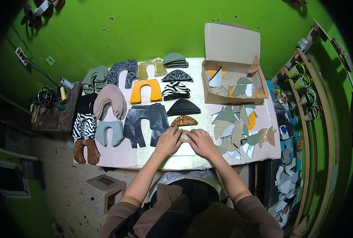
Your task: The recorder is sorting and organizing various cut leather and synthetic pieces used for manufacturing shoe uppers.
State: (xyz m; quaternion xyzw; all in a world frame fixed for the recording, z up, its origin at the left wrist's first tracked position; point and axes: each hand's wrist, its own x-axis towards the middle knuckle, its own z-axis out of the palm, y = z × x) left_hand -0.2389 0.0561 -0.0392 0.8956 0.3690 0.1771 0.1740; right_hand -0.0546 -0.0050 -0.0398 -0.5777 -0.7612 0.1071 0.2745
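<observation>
Near the front middle of the table, my left hand [170, 141] and my right hand [202, 142] meet over a small pale piece of material [184, 136]. The fingers of both hands are bent down onto it, and most of it is hidden beneath them. Just below lies a white piece [185, 150] on the table. Directly beyond my fingertips is a stack of leopard-print half-round pieces [184, 121]. Black half-round pieces [183, 107] lie behind that. To the left of my left hand sit dark, shiny horseshoe-shaped pieces [132, 119].
More horseshoe-shaped stacks fill the table's left side, among them orange [136, 94] and zebra-print [79, 123] ones. An open cardboard box [234, 97] of cut pieces stands back right. Loose offcuts [240, 135] lie before it. A stool [102, 193] is at lower left.
</observation>
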